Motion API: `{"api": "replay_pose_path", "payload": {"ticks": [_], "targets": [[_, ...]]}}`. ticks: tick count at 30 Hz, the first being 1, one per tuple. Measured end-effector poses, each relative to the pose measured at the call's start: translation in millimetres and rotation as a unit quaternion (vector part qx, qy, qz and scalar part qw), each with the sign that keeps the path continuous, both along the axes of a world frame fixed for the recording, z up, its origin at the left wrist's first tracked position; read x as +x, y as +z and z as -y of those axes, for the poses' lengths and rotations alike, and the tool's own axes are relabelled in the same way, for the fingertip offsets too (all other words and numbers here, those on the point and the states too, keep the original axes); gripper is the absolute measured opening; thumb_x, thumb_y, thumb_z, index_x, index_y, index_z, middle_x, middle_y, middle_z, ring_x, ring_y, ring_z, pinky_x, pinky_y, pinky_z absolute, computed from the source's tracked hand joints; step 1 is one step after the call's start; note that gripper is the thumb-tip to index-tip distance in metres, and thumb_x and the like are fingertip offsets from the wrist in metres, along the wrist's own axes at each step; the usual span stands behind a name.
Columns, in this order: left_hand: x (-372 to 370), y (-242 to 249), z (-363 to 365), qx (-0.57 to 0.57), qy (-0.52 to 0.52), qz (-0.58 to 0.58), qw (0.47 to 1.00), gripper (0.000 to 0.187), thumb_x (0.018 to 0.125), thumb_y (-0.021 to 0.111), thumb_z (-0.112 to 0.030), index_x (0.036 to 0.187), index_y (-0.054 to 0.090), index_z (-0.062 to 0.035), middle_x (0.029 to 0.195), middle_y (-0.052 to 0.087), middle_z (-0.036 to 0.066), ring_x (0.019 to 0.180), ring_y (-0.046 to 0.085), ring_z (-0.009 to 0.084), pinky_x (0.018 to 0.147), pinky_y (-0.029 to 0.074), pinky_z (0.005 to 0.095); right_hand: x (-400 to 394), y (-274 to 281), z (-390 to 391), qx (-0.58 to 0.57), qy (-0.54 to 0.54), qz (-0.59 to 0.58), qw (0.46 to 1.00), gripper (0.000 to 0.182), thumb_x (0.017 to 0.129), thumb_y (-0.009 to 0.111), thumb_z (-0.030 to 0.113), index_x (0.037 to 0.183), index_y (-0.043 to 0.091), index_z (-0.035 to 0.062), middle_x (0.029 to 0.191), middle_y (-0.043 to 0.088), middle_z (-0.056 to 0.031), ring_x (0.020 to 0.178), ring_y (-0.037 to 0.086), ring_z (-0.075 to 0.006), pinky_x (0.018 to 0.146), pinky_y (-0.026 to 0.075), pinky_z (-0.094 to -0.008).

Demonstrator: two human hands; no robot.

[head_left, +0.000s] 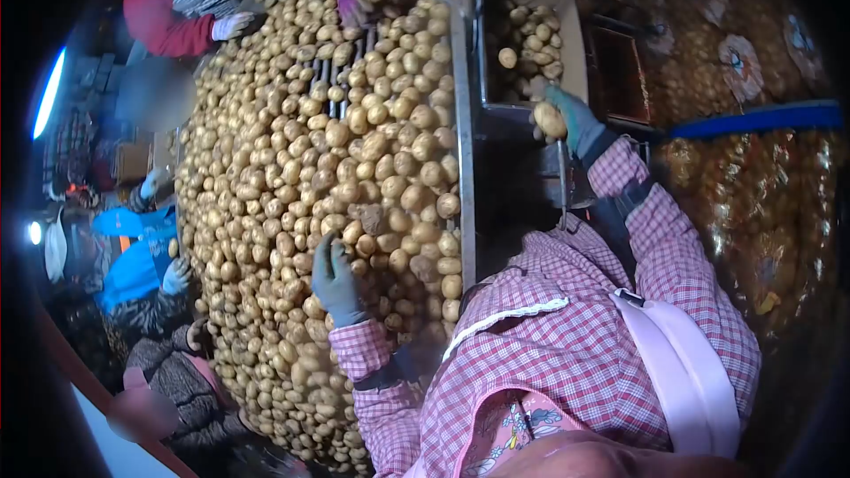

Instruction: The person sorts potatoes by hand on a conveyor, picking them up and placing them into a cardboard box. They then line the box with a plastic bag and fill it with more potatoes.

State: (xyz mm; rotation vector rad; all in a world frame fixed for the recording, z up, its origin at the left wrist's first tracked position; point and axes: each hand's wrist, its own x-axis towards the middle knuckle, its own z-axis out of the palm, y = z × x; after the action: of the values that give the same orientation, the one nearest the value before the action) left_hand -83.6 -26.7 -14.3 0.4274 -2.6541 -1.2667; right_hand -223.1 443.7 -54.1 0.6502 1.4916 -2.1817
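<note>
Many potatoes [292, 186] cover a wide sorting surface. My left hand [337, 281], in a grey-green glove, is over the potatoes near the surface's right side, its fingers apart with nothing seen between them. A brown clod [368, 218] lies just beyond its fingertips. My right hand [574, 122], gloved too, grips a potato [550, 119] at the near edge of a bin [574, 44] that has several potatoes at its bottom.
A metal rail [465, 159] runs between the potatoes and the bin. Co-workers' gloved hands [232, 26] reach in from the far and left sides. Filled net sacks [753, 212] and a blue bar [757, 119] stand at the right.
</note>
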Motion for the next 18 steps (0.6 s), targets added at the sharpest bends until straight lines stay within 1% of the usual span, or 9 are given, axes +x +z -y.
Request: {"api": "replay_pose_path", "payload": {"ticks": [4, 7, 8, 9, 11, 13, 15, 17, 18], "targets": [[12.4, -9.1, 31.6, 0.021, 0.072, -0.015, 0.997, 0.036, 0.100, 0.060, -0.012, 0.134, 0.058, 0.0020, 0.130, 0.063, 0.016, 0.115, 0.062, 0.0228, 0.102, 0.049, 0.0344, 46.1, -45.2, -68.1, -0.075, -0.076, -0.002, 0.994, 0.044, 0.100, 0.058, 0.042, 0.126, 0.058, 0.0063, 0.079, 0.069, -0.0138, 0.056, 0.068, -0.0250, 0.042, 0.054, -0.0345], [30.2, -22.6, 81.6, -0.145, 0.071, 0.002, 0.987, 0.036, 0.098, 0.061, -0.010, 0.132, 0.059, 0.0030, 0.129, 0.063, 0.017, 0.118, 0.061, 0.0253, 0.103, 0.048, 0.0361, 24.2, -6.7, -140.4, 0.161, -0.129, -0.062, 0.976, 0.031, 0.096, 0.065, 0.036, 0.105, 0.070, 0.0073, 0.069, 0.066, -0.0079, 0.052, 0.065, -0.0208, 0.043, 0.051, -0.0318], [31.6, -16.7, 79.0, -0.114, 0.094, 0.012, 0.989, 0.036, 0.097, 0.062, -0.010, 0.131, 0.060, 0.0032, 0.127, 0.064, 0.017, 0.118, 0.061, 0.0264, 0.102, 0.048, 0.0371, -1.1, -49.2, -205.7, 0.187, -0.137, -0.119, 0.965, 0.030, 0.097, 0.065, 0.030, 0.112, 0.069, 0.0054, 0.079, 0.070, -0.0073, 0.061, 0.068, -0.0179, 0.052, 0.053, -0.0297], [32.5, -10.3, 72.0, -0.089, 0.125, 0.019, 0.988, 0.036, 0.096, 0.063, -0.010, 0.130, 0.060, 0.0035, 0.126, 0.065, 0.018, 0.117, 0.062, 0.0275, 0.102, 0.049, 0.0382, -24.2, -71.2, -254.0, 0.356, 0.004, -0.227, 0.907, 0.030, 0.098, 0.062, 0.023, 0.121, 0.066, 0.0046, 0.100, 0.065, -0.0091, 0.085, 0.062, -0.0206, 0.074, 0.047, -0.0327], [35.6, -14.3, 81.1, -0.150, 0.102, -0.001, 0.983, 0.037, 0.093, 0.064, -0.010, 0.128, 0.062, 0.0031, 0.122, 0.066, 0.018, 0.115, 0.063, 0.0293, 0.099, 0.050, 0.0390, -66.8, -106.9, -341.7, 0.754, 0.118, -0.399, 0.508, 0.039, 0.100, 0.056, 0.007, 0.139, 0.058, 0.0030, 0.144, 0.056, -0.0129, 0.134, 0.051, -0.0260, 0.118, 0.036, -0.0387], [33.3, -34.7, 92.7, -0.227, 0.104, -0.027, 0.968, 0.037, 0.090, 0.067, -0.013, 0.124, 0.065, -0.0003, 0.116, 0.068, 0.020, 0.106, 0.066, 0.0330, 0.093, 0.052, 0.0408, -94.0, -64.8, -270.1, 0.309, -0.071, -0.242, 0.917, 0.037, 0.101, 0.053, 0.008, 0.138, 0.057, 0.0020, 0.138, 0.059, -0.0111, 0.125, 0.056, -0.0209, 0.108, 0.043, -0.0347], [17.4, -25.5, 76.7, -0.188, 0.104, 0.007, 0.977, 0.033, 0.090, 0.067, -0.016, 0.121, 0.066, -0.0043, 0.113, 0.068, 0.019, 0.104, 0.065, 0.0343, 0.093, 0.052, 0.0416, -93.2, -42.2, -130.1, 0.119, 0.001, -0.172, 0.978, 0.036, 0.103, 0.050, 0.009, 0.137, 0.057, 0.0010, 0.133, 0.062, -0.0092, 0.115, 0.061, -0.0158, 0.098, 0.051, -0.0306], [-8.9, -16.1, 75.2, -0.181, 0.084, -0.053, 0.978, 0.032, 0.090, 0.068, -0.019, 0.119, 0.067, -0.0066, 0.114, 0.067, 0.019, 0.106, 0.064, 0.0336, 0.093, 0.051, 0.0409, -44.3, 1.7, 60.6, 0.094, 0.251, -0.306, 0.914, 0.033, 0.105, 0.056, 0.020, 0.129, 0.063, -0.0001, 0.114, 0.069, -0.0069, 0.094, 0.069, -0.0132, 0.082, 0.055, -0.0268], [-19.5, -12.1, 84.6, -0.186, 0.114, -0.048, 0.975, 0.033, 0.090, 0.069, -0.019, 0.119, 0.066, -0.0061, 0.115, 0.066, 0.019, 0.108, 0.063, 0.0345, 0.095, 0.051, 0.0413, -38.3, 19.8, 111.1, 0.101, 0.284, -0.221, 0.927, 0.034, 0.102, 0.060, 0.020, 0.129, 0.064, 0.0002, 0.114, 0.072, -0.0087, 0.089, 0.071, -0.0156, 0.079, 0.056, -0.0264]]}}
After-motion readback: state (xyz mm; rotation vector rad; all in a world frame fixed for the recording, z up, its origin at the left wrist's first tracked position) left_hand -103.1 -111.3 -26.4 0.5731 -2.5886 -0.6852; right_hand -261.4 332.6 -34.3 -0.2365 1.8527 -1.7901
